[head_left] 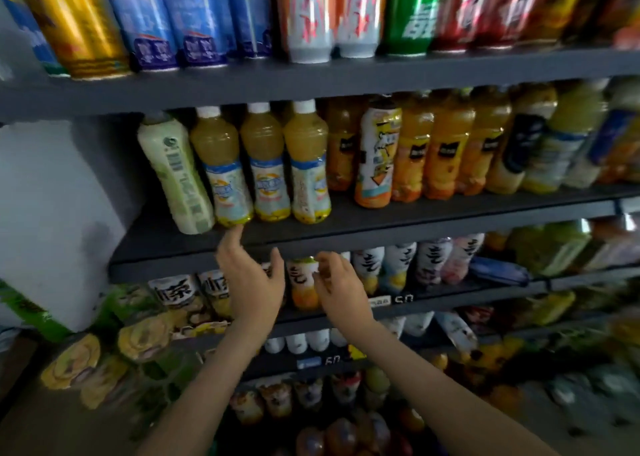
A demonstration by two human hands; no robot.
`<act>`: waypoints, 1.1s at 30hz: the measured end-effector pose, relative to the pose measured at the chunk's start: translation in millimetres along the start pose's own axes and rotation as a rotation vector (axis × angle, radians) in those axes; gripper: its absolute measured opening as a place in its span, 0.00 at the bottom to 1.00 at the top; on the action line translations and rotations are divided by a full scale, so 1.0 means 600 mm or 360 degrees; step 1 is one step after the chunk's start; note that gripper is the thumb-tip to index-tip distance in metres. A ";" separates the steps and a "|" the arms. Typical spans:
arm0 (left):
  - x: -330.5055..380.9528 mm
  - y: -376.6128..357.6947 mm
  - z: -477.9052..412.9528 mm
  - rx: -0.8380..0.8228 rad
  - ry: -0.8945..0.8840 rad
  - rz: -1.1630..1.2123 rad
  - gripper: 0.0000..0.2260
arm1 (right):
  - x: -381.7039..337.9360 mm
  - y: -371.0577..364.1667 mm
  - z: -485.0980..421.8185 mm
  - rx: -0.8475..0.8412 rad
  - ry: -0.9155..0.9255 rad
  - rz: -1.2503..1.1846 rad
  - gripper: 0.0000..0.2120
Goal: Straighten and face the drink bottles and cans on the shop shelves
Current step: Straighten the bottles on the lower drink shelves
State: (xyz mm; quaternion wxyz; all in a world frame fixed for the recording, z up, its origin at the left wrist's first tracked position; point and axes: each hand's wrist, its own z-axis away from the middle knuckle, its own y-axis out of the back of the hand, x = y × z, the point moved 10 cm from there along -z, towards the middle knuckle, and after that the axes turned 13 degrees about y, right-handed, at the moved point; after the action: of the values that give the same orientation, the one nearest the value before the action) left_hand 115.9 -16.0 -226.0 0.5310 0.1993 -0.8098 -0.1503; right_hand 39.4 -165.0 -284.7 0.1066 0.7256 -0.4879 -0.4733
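Note:
Dark shop shelves (pixel 346 220) hold rows of drinks. On the middle shelf a pale green bottle (pixel 176 175) leans left of three yellow juice bottles (pixel 263 164) with white caps, then orange juice bottles (pixel 446 147). My left hand (pixel 252 282) is raised with relaxed fingers, its fingertips just below the leftmost yellow bottle's base, holding nothing. My right hand (pixel 341 285) hovers with loosely curled fingers at a white and orange bottle (pixel 303 282) on the shelf below; whether it touches the bottle is unclear.
Tall cans (pixel 194 19) in gold, blue, white, green and red fill the top shelf. A white box (pixel 52 213) stands at the left beside green cartons. White bottles with black lettering (pixel 398 265) line the lower shelf. More bottles fill the bottom shelves.

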 end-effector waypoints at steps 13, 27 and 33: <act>0.171 -0.445 0.417 -0.1089 0.0026 -0.0304 0.16 | 0.464 0.362 0.321 -0.0190 -0.0788 0.0363 0.19; 0.207 -0.672 0.438 -0.1192 0.0125 -0.0555 0.16 | 0.650 0.368 0.153 -0.0717 -0.0264 0.0697 0.20; 0.203 -0.751 0.434 -0.1184 0.0200 -0.0513 0.11 | 0.722 0.324 0.150 -0.1072 -0.0367 0.0993 0.30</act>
State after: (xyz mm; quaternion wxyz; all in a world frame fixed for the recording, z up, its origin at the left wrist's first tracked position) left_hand -93.4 -461.1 -435.3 0.5851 0.1266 -0.6245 -0.5017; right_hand -117.0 -585.5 -465.0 0.4182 0.4122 -0.5107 -0.6280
